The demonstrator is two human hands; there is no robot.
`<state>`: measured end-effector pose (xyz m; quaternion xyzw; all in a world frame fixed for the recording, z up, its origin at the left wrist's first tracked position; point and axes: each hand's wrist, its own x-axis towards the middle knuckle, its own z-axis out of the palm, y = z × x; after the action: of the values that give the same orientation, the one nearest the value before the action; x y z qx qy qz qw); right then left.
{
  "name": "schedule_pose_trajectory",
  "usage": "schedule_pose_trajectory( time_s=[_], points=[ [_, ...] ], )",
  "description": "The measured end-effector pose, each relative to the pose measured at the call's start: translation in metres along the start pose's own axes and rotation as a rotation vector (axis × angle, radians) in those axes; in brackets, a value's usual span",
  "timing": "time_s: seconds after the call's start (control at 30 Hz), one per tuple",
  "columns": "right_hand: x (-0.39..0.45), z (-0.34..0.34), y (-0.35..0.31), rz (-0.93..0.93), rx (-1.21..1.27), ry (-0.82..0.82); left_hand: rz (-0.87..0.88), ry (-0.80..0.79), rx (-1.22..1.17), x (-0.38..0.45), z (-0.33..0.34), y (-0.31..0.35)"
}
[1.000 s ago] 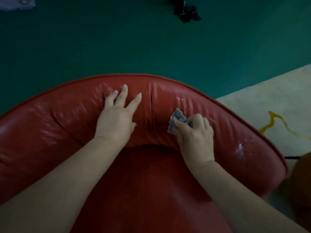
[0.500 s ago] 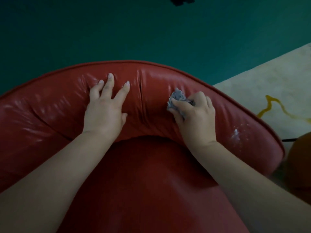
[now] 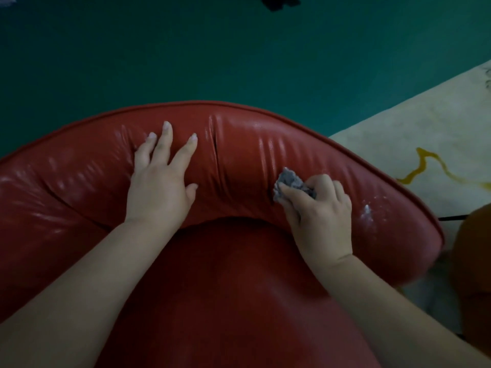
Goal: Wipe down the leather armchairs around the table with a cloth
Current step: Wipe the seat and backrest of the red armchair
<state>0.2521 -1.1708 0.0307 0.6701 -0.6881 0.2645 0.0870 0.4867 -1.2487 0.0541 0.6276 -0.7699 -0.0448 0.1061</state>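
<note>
Your right hand (image 3: pixel 320 212), clenched on the crumpled grey cloth (image 3: pixel 292 185), sits on the red leather armchair backrest (image 3: pixel 239 144) w/ white residue specks (image 3: pixel 368 211) just at 3 o'clock, nearer it than your flat, released left hand (image 3: pixel 162 179).

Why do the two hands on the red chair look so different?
The left hand lies flat with fingers spread; the right hand is curled up. The left hand holds nothing; the right hand grips a bunched grey cloth. Both rest on the backrest of the red leather armchair.
</note>
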Motion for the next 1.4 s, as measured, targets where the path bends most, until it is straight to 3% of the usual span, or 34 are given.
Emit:
schedule_pose_trajectory(
  time_s=[0.17, 0.27, 0.4, 0.47, 0.6, 0.9, 1.13, 1.4],
  points=[
    [0.054, 0.002, 0.011, 0.038, -0.060, 0.086, -0.039, 0.017, -0.009, 0.001, -0.004, 0.020],
    [0.026, -0.002, 0.024, 0.065, -0.079, 0.061, 0.099, 0.027, -0.030, -0.006, 0.000, 0.048],
    [-0.029, -0.013, 0.037, 0.050, -0.088, -0.023, 0.231, -0.084, -0.032, -0.004, 0.010, 0.083],
    [-0.019, -0.016, 0.038, 0.032, -0.072, 0.011, 0.260, -0.117, -0.008, 0.001, 0.016, 0.092],
    [0.031, -0.016, 0.042, 0.044, -0.107, 0.156, 0.227, -0.108, 0.017, 0.002, 0.023, 0.097],
    [-0.048, -0.032, 0.066, 0.035, -0.175, -0.039, 0.238, -0.106, 0.009, 0.006, 0.022, 0.094],
    [0.017, -0.026, 0.060, 0.125, -0.115, 0.151, 0.237, -0.081, 0.009, 0.005, 0.027, 0.094],
    [-0.066, -0.030, 0.069, 0.158, -0.102, 0.082, 0.226, -0.080, 0.014, 0.005, 0.030, 0.094]
  ],
)
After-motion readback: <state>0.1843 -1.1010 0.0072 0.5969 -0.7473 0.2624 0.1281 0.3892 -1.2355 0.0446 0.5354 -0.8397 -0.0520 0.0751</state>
